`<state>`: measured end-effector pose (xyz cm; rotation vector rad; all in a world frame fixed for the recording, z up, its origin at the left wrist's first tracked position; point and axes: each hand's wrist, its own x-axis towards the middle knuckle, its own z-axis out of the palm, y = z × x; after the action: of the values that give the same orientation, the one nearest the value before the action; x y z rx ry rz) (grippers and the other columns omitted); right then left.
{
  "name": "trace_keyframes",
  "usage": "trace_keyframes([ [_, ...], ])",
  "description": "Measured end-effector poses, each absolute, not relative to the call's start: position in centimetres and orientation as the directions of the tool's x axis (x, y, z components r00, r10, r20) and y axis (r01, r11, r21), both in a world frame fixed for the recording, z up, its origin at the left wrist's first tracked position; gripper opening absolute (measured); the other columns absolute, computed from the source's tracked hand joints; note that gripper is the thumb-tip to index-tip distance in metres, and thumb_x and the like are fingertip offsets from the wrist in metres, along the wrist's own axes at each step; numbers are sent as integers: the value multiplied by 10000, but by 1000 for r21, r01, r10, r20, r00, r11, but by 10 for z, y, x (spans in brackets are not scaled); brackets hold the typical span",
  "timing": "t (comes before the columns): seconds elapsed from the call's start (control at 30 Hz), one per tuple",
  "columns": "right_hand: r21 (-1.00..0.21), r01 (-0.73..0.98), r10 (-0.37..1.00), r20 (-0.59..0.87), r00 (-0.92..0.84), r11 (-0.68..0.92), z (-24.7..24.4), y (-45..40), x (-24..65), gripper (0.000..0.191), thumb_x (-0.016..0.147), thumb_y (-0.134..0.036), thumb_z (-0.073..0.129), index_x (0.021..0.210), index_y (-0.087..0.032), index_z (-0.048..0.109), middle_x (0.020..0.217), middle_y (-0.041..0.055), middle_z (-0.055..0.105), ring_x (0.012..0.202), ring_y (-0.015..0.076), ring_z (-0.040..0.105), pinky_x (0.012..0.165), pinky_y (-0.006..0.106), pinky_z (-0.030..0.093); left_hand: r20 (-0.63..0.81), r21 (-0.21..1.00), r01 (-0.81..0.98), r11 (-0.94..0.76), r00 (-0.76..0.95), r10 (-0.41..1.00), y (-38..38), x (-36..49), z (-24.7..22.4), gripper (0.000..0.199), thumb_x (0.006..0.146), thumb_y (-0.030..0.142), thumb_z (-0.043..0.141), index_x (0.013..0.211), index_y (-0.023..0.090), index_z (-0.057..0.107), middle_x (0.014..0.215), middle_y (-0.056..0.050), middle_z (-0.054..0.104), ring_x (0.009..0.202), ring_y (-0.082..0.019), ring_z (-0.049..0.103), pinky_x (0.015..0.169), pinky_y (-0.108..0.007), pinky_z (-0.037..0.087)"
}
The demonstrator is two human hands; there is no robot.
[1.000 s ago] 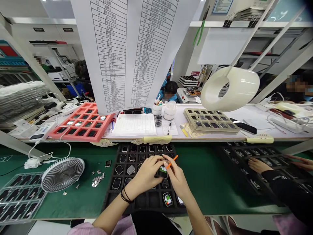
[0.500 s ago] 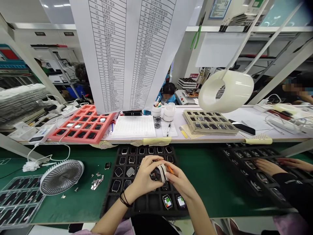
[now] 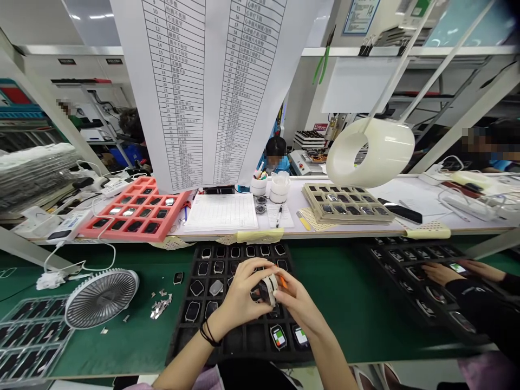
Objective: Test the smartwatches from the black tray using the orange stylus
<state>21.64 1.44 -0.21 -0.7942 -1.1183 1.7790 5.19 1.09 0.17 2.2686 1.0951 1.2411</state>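
Both my left hand (image 3: 239, 292) and my right hand (image 3: 298, 306) grip a dark smartwatch body (image 3: 265, 290) with a white strip around its edge, above a black compartment tray (image 3: 244, 338). An orange pick (image 3: 283, 282) shows between the fingers of my right hand, mostly hidden. Under my wrists, two watches with lit screens (image 3: 278, 337) (image 3: 300, 336) lie in the tray's front compartments. Several dark watch bodies fill the tray's rear rows.
A desk fan (image 3: 101, 298) and metal scraps (image 3: 160, 307) lie to my left on the green mat. A co-worker's hands (image 3: 441, 273) work at a black tray on the right. A red tray (image 3: 134, 216), papers and a beige tray (image 3: 347, 203) stand on the shelf ahead.
My hands have closed around the watch and turned it on edge, hiding most of the orange pick. The head camera has also shifted slightly.
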Motion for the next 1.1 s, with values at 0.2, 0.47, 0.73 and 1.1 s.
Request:
trace_keyframes([
  [0.2,-933,-308,934,-69,-351,-185,-3,11,213,500,686,-373,777,1151,-262,633,1103,56,680,1046,273,620,898,394,508,576,595,456,-662,333,747,11,54,2,618,628,58,597,1211,257,555,1200,-81,602,1173,-289,503,990,-471,399],
  [0.47,-952,-280,933,-17,-360,-126,-5,14,215,492,735,-378,751,1195,-265,616,1103,66,687,1068,266,617,924,394,492,559,611,462,-643,323,764,11,55,4,624,613,57,606,1203,256,566,1203,-88,605,1179,-298,506,994,-487,401],
  [0.73,-935,-206,945,243,219,288,5,3,231,286,927,-418,499,1029,-225,684,674,37,730,614,224,670,692,423,532,474,733,421,-534,248,845,10,51,2,662,601,1,596,1215,244,549,1182,-88,620,1099,-270,567,940,-439,459],
  [1.1,-802,-180,818,534,214,570,7,-13,227,396,978,-358,394,780,-252,719,569,34,688,487,204,606,450,345,454,476,781,338,-526,224,850,6,54,6,608,621,11,601,1195,210,568,1151,-91,638,1078,-257,589,936,-414,485],
])
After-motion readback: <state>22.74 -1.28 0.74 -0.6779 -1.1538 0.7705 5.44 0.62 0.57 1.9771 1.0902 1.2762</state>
